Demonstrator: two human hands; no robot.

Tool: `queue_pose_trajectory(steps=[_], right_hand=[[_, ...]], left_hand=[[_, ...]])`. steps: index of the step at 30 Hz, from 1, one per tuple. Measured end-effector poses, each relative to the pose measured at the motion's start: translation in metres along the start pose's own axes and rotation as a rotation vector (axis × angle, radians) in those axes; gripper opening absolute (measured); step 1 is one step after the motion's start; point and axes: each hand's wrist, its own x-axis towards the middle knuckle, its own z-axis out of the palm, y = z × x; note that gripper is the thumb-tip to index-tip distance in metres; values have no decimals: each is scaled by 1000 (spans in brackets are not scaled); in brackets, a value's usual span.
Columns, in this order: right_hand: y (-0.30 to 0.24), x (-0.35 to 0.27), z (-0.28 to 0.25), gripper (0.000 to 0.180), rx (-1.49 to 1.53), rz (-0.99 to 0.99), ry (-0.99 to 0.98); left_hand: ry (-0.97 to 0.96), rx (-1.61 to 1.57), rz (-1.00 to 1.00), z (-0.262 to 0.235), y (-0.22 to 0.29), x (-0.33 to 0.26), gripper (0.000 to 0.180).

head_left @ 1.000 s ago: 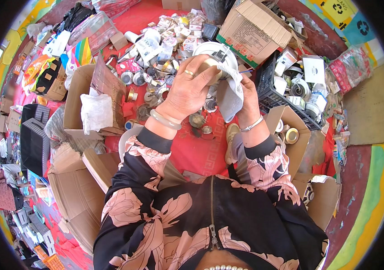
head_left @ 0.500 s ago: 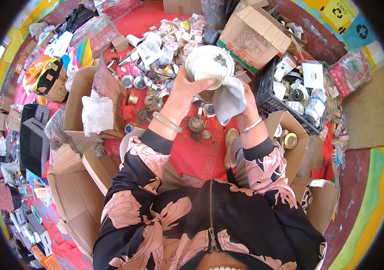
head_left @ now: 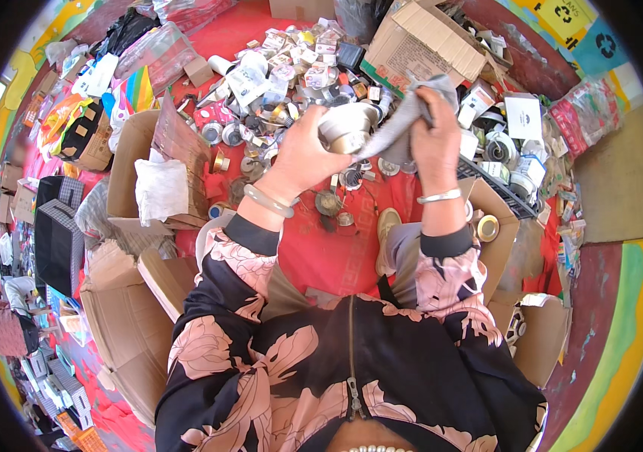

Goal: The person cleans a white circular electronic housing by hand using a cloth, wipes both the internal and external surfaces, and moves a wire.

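Observation:
My left hand is closed round one side of a round white-and-silver downlight, holding it up over the red floor covering. The downlight is tilted, its wider rim toward the far side. My right hand grips a grey cloth, bunched at the top between thumb and fingers. The cloth's lower end hangs toward the downlight and overlaps its right edge; whether it touches there is unclear. Beyond my hands lies a pile of small boxes and loose round lamp parts.
A black plastic crate of round fixtures stands at the right. Open cardboard boxes flank me, one with a white cloth over its edge. A large carton sits at the back right. My shoe rests on the red covering.
My right hand has moved up and right with the cloth, which is now stretched out from the downlight. The downlight has turned from facing up to tilted and shifted slightly down.

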Motion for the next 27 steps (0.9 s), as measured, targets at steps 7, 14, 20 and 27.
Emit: queue_pose_trajectory(steps=[7, 14, 20, 27], right_hand=[[-3, -11, 3, 31, 442, 348, -540], [-11, -12, -1, 27, 536, 385, -644], [-15, -2, -23, 40, 698, 264, -786], [-14, -9, -15, 31, 728, 508, -809]], left_hand=[[-134, 5, 19, 11, 5, -2, 59], [-326, -142, -38, 1, 1, 2, 57], [-403, -513, -101, -11, -13, 3, 57], [-505, -408, -76, -18, -5, 3, 63]])
